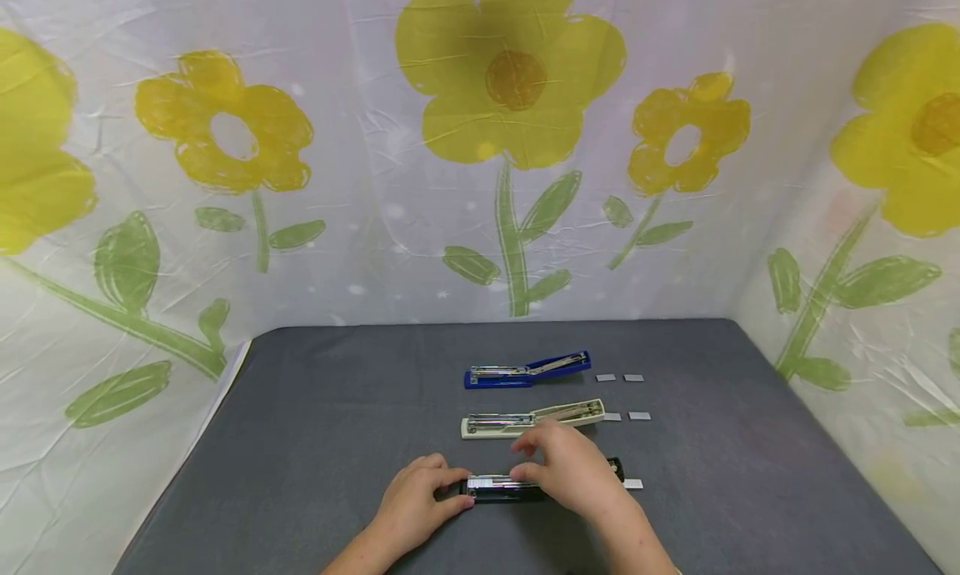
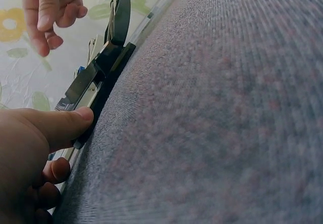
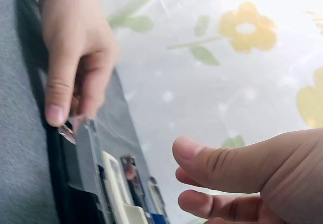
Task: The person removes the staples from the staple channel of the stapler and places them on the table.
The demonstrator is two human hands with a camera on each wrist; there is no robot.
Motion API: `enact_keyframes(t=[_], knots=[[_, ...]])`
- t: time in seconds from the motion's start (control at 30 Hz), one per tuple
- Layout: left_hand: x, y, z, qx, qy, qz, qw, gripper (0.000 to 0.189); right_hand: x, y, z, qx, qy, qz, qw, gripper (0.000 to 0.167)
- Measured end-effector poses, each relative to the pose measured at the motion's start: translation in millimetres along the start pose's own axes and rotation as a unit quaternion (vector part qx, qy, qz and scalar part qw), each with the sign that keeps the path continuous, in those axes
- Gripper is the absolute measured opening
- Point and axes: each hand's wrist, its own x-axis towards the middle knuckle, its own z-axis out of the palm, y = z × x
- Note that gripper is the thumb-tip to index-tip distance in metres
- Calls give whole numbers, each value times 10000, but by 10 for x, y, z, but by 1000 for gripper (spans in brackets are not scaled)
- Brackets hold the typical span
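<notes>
A black stapler (image 1: 510,497) lies on the grey table with its top arm swung back to the right. A strip of staples (image 1: 483,482) shows in its metal channel near the left end. My left hand (image 1: 416,500) grips that left end between thumb and fingers; in the left wrist view the thumb (image 2: 75,120) presses its near side. Over the middle of the stapler hovers my right hand (image 1: 566,467), thumb and fingers apart. Nothing lies between them in the right wrist view, where the right thumb (image 3: 222,166) is close to the camera.
Behind the black stapler lie an opened cream stapler (image 1: 498,426) and, farther back, an opened blue stapler (image 1: 498,382). Small staple strips sit to their right: one (image 1: 634,484) by the black stapler, others (image 1: 639,416) (image 1: 633,377) behind. A flower-printed curtain (image 1: 360,250) encloses the table.
</notes>
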Motion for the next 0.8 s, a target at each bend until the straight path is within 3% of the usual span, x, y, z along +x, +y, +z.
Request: enact_keyframes(t=[0.2,0.43,0.8], knots=[[8,5,-2,-1,-11,-17,10000,29,43,-28,150,-256,-17,-294,9992,17],[-11,4,-10,-51,118,103,9999,30,89,1,321,-301,-211,-223,9991,5],[-4,-2,-7,30,132,111,9998,30,79,7,383,-467,-23,-272,9985,7]])
